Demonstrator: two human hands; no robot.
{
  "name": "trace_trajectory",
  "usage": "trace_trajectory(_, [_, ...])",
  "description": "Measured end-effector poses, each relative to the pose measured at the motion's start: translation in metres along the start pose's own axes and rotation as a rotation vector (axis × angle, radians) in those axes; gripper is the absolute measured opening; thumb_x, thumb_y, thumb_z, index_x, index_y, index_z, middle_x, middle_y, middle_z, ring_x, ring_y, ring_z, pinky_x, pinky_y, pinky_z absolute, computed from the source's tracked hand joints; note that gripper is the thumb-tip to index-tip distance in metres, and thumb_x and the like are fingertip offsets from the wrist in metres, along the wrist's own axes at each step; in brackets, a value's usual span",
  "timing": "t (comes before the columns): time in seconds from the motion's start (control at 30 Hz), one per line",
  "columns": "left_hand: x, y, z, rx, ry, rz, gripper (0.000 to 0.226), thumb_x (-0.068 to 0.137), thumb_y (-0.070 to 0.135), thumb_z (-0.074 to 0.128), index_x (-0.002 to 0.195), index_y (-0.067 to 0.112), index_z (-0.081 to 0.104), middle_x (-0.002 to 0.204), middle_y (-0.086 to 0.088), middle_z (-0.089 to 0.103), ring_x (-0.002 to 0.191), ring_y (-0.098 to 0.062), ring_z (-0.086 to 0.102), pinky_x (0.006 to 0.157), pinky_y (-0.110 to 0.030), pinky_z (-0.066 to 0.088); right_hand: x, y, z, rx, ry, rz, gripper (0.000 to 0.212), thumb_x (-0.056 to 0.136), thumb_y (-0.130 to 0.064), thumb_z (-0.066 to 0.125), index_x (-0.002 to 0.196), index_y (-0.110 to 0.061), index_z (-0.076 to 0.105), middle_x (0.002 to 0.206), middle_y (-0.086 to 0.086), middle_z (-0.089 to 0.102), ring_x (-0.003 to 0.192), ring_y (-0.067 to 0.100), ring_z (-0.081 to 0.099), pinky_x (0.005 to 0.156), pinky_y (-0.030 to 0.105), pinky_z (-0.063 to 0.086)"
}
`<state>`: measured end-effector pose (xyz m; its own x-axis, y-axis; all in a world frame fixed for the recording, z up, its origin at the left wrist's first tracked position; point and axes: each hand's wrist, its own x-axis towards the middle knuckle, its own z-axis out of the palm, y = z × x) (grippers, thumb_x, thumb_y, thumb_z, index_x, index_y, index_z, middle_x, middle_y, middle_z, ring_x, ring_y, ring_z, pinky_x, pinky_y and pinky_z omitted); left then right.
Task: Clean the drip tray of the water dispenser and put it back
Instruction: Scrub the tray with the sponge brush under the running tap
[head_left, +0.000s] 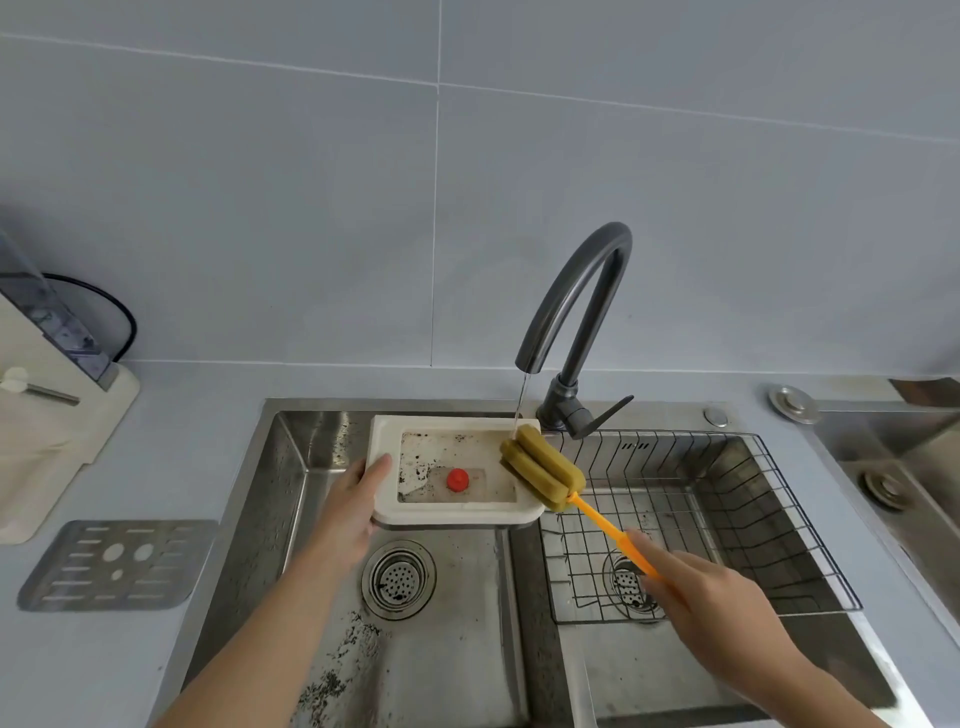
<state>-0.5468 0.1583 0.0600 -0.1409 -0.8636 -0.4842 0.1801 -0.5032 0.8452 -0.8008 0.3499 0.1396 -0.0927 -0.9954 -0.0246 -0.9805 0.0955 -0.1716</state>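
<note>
**Scrubbing the tray under the tap**

Nearest me, my right hand is closed round the orange handle of the brush, gripped far back so the sponge head reaches out ahead of my fingers to the tray's right edge. I judge that long hold keeps my knuckles out of the stream.

Across from it, my left hand clamps the left rim of the tray, thumb on top, fingers hidden below. I hold it up over the sink rather than resting it, so dirty water can fall toward the drain just below.

Inside the tray, past my thumb, dark specks and a red float show; cleaning is not finished.

Farther off, the tap runs a thin stream onto the sponge. Left of my left hand, the grate lies on the counter, set aside.
</note>
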Motion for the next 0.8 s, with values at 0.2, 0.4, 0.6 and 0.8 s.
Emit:
trace_trajectory(0.2, [0.009,-0.001,0.002,0.022,0.029,0.004,0.037,0.092,0.022,0.051,0.127,0.010,0.048,0.094,-0.001,0.062,0.085,-0.018,0.058,0.070,-0.033,0.047,-0.011,0.002,0.007,0.045,-0.099,-0.032,0.062,0.057,-0.020,0.075,0.115,-0.025,0.052,0.047,-0.013,0.051,0.031,0.000,0.043,0.025,0.013,0.027])
trace_trajectory(0.4, [0.008,-0.003,0.006,0.002,0.019,-0.003,0.028,0.093,0.021,0.051,0.120,0.014,0.051,0.094,-0.001,0.063,0.083,-0.018,0.059,0.071,-0.035,0.048,-0.005,0.010,-0.006,0.096,-0.040,-0.031,0.040,0.074,-0.020,0.063,0.114,-0.019,0.065,0.051,-0.013,0.051,0.039,0.005,0.048,0.035,0.005,0.021])
trace_trajectory(0.6, [0.006,-0.003,0.014,-0.008,-0.001,0.018,0.014,0.094,0.020,0.049,0.107,0.017,0.052,0.091,0.000,0.062,0.082,-0.015,0.058,0.070,-0.032,0.048,0.019,0.001,-0.026,0.106,-0.047,0.010,0.040,0.095,-0.025,0.046,0.135,-0.029,0.044,0.081,-0.001,0.062,0.074,0.019,0.058,0.060,0.028,0.042])
trace_trajectory(0.8, [0.001,-0.003,0.021,-0.020,-0.014,0.024,0.015,0.093,0.020,0.049,0.108,0.017,0.050,0.092,0.001,0.062,0.081,-0.014,0.059,0.062,-0.029,0.046,0.037,-0.015,-0.027,-0.041,-0.099,0.074,0.039,0.098,-0.029,0.037,0.137,-0.031,0.035,0.103,-0.003,0.065,0.090,0.018,0.062,0.073,0.029,0.049])
